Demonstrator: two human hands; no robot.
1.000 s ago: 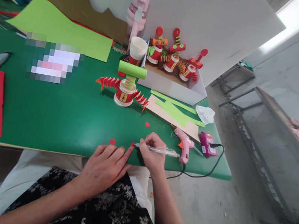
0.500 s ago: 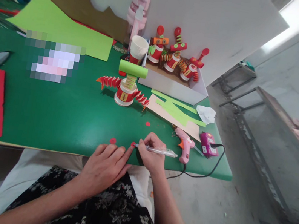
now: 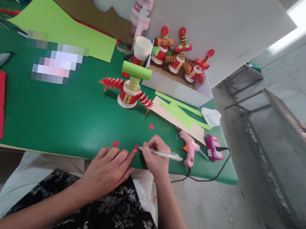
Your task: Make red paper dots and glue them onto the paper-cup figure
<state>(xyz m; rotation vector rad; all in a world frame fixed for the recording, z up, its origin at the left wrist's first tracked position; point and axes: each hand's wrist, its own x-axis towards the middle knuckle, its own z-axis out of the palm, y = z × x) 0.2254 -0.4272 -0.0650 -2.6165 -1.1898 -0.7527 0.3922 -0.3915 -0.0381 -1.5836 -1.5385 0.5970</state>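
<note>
While left hand (image 3: 110, 170) lies flat, fingertip on red paper disc (image 3: 136, 147): right hand (image 3: 159, 163) clamps clear plastic pen (image 3: 169, 155).
Disc's right: pink plastic glue gun (image 3: 191, 150).
Beyond disc: red-and-white paper-cup figure (image 3: 128, 96).

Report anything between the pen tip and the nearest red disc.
Nothing visible: the pen in the right hand has its tip at that red disc. A fingertip of the left hand is at its near edge.

On the table (image 3: 52, 117), the figure (image 3: 129, 91) stands before the cups (image 3: 142, 48), with the bottle (image 3: 141, 11) behind these. Right of the cups, the box (image 3: 175, 87) holds three further figures. Strips (image 3: 178, 114) lie before the box, some on the card (image 3: 199, 132). Discs (image 3: 115, 144) lie nearer the front edge, left of the glue gun (image 3: 190, 148).
</note>
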